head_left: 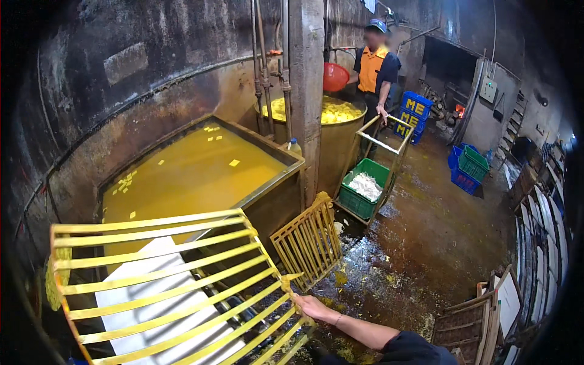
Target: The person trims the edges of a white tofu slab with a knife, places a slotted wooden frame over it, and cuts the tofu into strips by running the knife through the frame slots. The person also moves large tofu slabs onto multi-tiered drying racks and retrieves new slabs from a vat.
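Observation:
My right hand (311,306) reaches in from the lower right, its fingers closed round the right edge of a yellow slatted rack (149,221). The rack tilts across the lower left, its near left corner overlapping a rectangular tank (274,180). Through the slats shows a white flat board or sheet (140,308); whether it touches the rack I cannot tell. Yellow-brown liquid (194,167) fills the tank, with several small yellow squares floating on it. My left hand is out of view.
A smaller slatted rack (307,243) leans against the tank. Beyond, a person (371,67) holds a red basin (335,77) by a round vat (340,134) of yellow pieces, one hand on a wheeled frame carrying a green crate (358,205). Blue crates (417,104) stand behind. The floor (426,231) looks wet.

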Demonstrator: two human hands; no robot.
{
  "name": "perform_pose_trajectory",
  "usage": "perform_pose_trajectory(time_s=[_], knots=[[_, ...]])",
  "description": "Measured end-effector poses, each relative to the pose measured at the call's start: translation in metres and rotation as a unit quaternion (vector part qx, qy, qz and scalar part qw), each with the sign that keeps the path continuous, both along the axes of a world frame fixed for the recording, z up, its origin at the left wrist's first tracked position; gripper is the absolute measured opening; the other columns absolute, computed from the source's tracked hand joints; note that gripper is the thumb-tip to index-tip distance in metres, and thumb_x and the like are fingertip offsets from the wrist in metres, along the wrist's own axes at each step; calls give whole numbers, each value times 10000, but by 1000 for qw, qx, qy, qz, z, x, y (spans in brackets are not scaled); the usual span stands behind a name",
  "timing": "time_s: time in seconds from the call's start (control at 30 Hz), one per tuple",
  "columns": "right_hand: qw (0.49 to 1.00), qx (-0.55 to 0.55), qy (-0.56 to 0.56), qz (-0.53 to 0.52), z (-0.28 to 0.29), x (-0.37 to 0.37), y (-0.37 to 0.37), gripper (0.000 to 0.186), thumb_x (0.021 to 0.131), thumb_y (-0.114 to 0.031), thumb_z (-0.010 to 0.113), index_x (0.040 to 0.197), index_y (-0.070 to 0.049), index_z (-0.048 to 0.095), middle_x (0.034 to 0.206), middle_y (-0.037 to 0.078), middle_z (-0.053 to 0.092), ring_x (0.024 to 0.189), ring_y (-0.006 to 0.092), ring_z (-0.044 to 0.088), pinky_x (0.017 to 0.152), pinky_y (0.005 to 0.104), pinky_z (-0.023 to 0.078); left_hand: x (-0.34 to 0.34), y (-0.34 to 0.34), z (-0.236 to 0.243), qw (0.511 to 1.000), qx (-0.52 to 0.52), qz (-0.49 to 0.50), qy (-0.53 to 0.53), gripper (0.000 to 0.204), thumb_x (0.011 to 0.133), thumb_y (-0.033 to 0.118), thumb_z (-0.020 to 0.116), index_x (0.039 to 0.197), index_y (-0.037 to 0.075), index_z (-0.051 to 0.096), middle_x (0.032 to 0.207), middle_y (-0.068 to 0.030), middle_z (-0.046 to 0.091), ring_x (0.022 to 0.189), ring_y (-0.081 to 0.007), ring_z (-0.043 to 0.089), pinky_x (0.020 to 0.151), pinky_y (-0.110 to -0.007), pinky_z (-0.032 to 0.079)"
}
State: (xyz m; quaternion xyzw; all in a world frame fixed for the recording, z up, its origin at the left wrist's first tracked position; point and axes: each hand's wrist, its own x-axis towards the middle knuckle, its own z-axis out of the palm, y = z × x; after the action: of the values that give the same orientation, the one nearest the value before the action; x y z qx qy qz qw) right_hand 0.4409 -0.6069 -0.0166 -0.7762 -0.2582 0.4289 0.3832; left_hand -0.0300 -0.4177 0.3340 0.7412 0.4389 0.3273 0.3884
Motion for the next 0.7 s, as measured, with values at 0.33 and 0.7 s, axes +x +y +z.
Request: perform_pose_trajectory(time_s=[0.33, 0.7], knots=[[967, 187, 155, 78, 97, -21, 13, 874, 924, -659, 428, 1478, 5, 300, 1537, 226, 280, 1431, 384, 244, 1143, 532, 256, 261, -135, -103, 972, -202, -36, 110, 383, 971, 185, 547, 1305, -1, 536, 1090, -141, 674, 910, -209, 611, 853, -334, 493], [996, 0, -74, -45, -125, -8, 74, 398, 761, -193, 624, 1094, 19, 574, 990, 285, 653, 914, 419, 658, 786, 483, 537, 302, -167, -383, 968, -135, -145, 152, 699, 922, 385, 612, 1446, 8, 342, 1163, -296, 588, 1062, -376, 573, 853, -489, 477]])
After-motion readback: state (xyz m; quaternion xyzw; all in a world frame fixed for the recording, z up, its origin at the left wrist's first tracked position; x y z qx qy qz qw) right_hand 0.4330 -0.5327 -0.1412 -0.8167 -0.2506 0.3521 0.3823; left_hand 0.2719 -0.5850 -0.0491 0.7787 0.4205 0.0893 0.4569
